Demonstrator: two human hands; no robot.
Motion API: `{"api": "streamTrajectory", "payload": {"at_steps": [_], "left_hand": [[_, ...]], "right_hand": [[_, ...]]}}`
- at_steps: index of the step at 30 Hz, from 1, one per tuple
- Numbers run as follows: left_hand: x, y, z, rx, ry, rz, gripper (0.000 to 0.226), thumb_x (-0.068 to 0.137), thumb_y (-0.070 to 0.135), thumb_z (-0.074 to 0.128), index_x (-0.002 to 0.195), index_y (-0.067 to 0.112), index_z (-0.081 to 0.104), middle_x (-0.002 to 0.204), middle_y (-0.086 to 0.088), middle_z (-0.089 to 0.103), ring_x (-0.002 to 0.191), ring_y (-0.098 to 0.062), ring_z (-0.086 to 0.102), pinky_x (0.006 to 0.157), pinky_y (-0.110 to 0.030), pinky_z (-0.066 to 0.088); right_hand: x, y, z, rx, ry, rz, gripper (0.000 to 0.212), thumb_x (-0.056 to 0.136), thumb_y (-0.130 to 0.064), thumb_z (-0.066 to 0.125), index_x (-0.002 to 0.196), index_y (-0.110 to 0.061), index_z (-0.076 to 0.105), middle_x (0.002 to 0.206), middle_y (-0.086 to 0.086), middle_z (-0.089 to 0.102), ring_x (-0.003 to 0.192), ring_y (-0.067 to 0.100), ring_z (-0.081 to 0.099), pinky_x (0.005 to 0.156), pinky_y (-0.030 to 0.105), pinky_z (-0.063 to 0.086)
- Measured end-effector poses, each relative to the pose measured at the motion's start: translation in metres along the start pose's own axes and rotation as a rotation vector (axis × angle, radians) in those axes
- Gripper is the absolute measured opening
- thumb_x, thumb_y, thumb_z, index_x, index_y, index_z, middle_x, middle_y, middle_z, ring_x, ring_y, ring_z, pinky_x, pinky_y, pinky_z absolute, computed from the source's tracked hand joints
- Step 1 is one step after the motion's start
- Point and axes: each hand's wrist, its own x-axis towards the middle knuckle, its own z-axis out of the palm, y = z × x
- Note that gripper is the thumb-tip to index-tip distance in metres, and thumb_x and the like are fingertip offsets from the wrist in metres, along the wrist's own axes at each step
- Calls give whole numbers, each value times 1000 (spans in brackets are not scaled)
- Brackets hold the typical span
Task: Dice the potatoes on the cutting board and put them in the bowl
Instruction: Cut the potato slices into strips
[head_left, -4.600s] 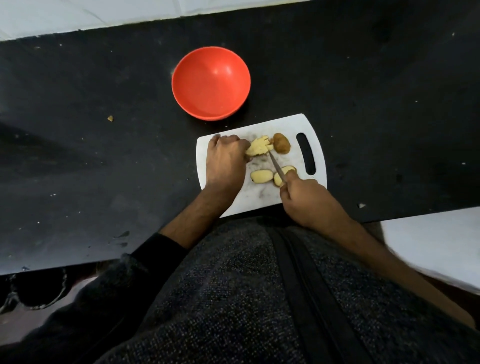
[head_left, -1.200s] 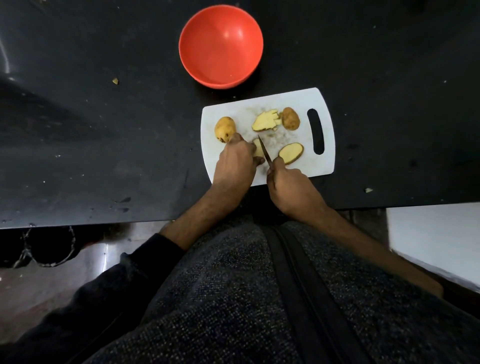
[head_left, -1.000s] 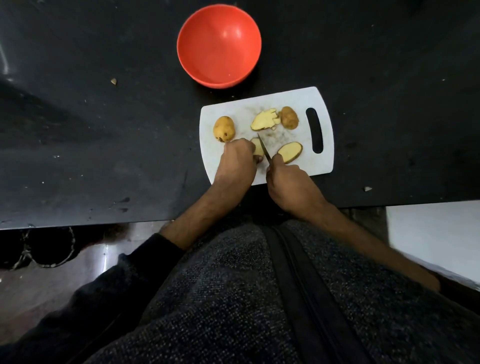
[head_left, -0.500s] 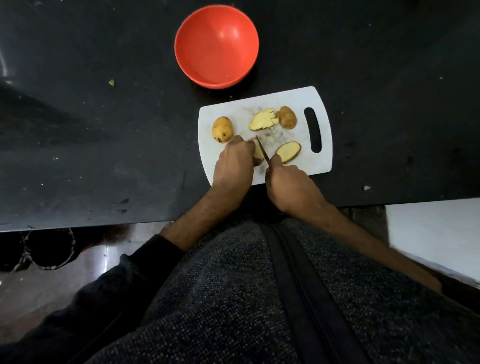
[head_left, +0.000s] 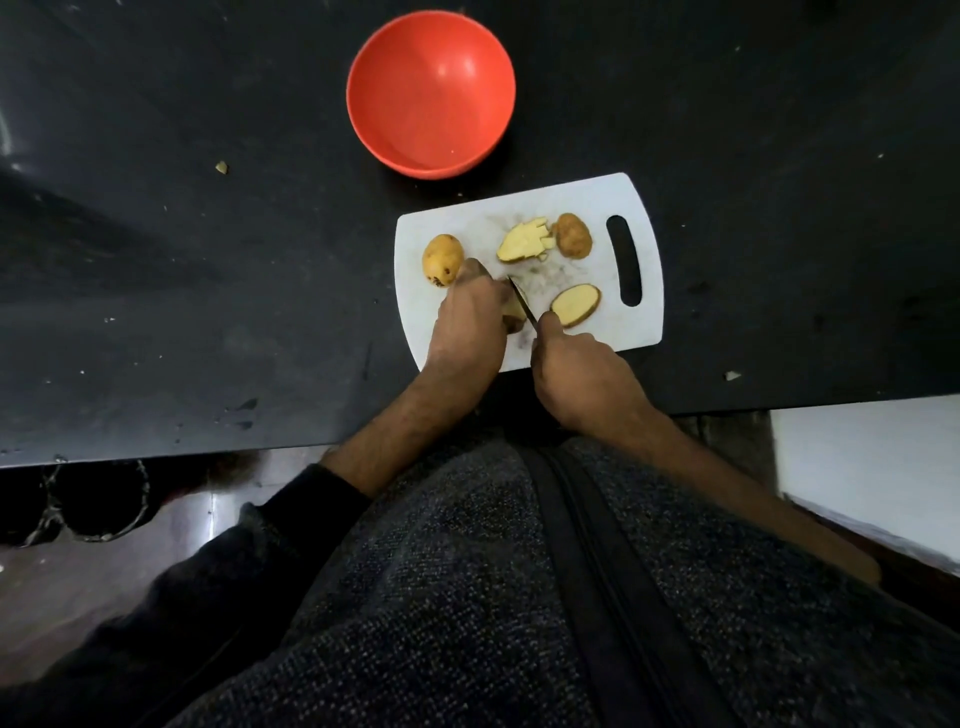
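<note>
While the left hand pins a potato piece to the cutting board at frame centre, fingers curled over it, the right hand is clenched round the knife, blade angled up and left against that piece. Head view only.

Change over the last second: small. Hands and blade sit in nearly the same spot; the blade reads slightly deeper against the held piece. Compared with several seconds back, the work has moved from the partly cut half at the board's upper middle to this lower piece, and a whole potato now shows at the board's left, just beside the left fingertips.

Other pieces: a skin-up half touching the partly cut one, and a flat slice right of the blade.

Red bowl, top centre, holds no potato; it stands on the black bench apart from the board's upper left corner.

Judgement: still early in the cutting. Nothing is truly diced yet, one potato is untouched, and the transfer has not begun.
</note>
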Motion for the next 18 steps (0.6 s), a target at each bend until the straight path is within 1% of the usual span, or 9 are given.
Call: {"api": "streamTrajectory", "payload": {"at_steps": [2,3,5,6,8,10,12,14,18], "left_hand": [[1,1,0,-44,-1,-20,14,93,10,66,104,2,66,92,5,44,61,6,48,53,-3,34],[0,2,-1,-33,-6,-11,13,93,9,65,103,2,67,94,3,44,60,5,47,53,-5,34],[-3,5,-2,14,-9,7,11,91,7,67,101,2,67,104,-2,47,63,-1,45,61,-12,36],[-3,6,-3,48,-11,14,11,90,6,69,100,3,68,108,-7,49,68,-10,50,66,-21,40],[-4,8,-3,93,-21,19,9,85,4,73,93,5,69,113,-12,51,81,-27,58,69,-31,44],[-2,9,-3,112,-22,19,9,83,2,74,90,5,68,113,-14,52,86,-33,61,73,-39,52],[-1,9,-2,126,-14,21,10,81,0,73,89,4,70,111,-15,54,84,-34,62,76,-45,57],[0,10,-1,118,-7,24,11,78,-4,74,86,3,71,108,-14,55,81,-34,63,74,-48,58],[3,9,0,98,3,20,13,76,-7,73,84,3,71,104,-14,56,78,-34,63,71,-47,59]], "right_hand": [[0,0,-2,-4,6,-4,19,100,-19,38,116,-10,40,89,16,61,74,36,57,60,38,35],[-1,1,-2,-6,9,-10,18,100,-19,38,116,-10,40,88,15,61,74,36,57,60,38,34],[-1,1,-2,-15,14,-20,18,100,-19,39,115,-9,40,84,14,58,77,39,60,59,38,33],[-1,1,-1,-17,16,-22,18,100,-19,39,115,-9,40,81,12,55,77,39,61,59,38,33],[-1,1,0,-23,16,-20,18,100,-19,39,115,-9,41,77,8,48,78,39,61,58,38,33],[-1,0,0,-35,13,-13,18,100,-19,39,115,-9,40,81,12,55,78,39,61,58,38,34],[-1,0,-1,-48,13,-11,17,100,-20,38,114,-9,40,87,16,60,78,38,60,58,38,34],[-1,0,-2,-40,3,-5,16,100,-20,39,112,-10,39,86,15,59,74,35,57,59,38,35],[5,0,-3,3,-27,-5,7,98,-19,39,99,-16,33,78,5,46,68,28,45,60,39,36]]}}
